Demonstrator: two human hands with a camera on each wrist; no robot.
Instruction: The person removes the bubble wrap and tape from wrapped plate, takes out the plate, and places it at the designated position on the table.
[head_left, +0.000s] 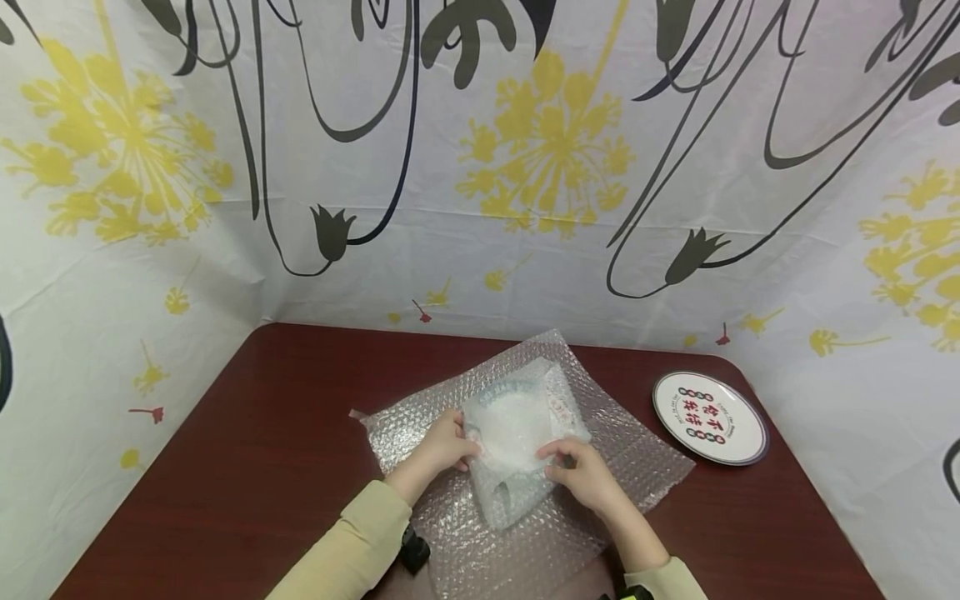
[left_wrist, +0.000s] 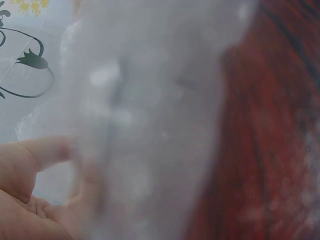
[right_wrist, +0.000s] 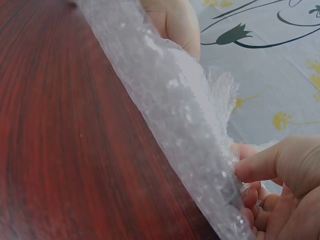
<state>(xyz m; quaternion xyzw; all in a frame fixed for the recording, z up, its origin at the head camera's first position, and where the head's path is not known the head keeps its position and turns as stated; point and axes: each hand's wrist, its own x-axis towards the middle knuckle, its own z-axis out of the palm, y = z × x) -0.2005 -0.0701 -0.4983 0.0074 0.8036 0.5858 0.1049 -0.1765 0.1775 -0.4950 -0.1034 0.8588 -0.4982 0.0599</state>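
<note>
Both hands hold a bubble-wrapped plate (head_left: 516,429), whose round white shape shows hazily through the plastic. My left hand (head_left: 446,442) pinches its left edge, while my right hand (head_left: 581,473) grips the right edge with the thumb on top. Beneath the bundle, a large bubble wrap sheet (head_left: 615,425) lies spread at a slant. Blurred plastic fills the middle of the left wrist view, with the left hand (left_wrist: 30,185) at its edge. In the right wrist view, thumb and fingers of the right hand (right_wrist: 285,185) close on the wrap's edge; part of the left hand (right_wrist: 177,27) appears behind it.
A white plate (head_left: 710,418) with red characters and a dark rim lies at the right of the dark red-brown table (head_left: 247,467). Patterned white cloth (head_left: 420,183) hangs behind the table and along its sides.
</note>
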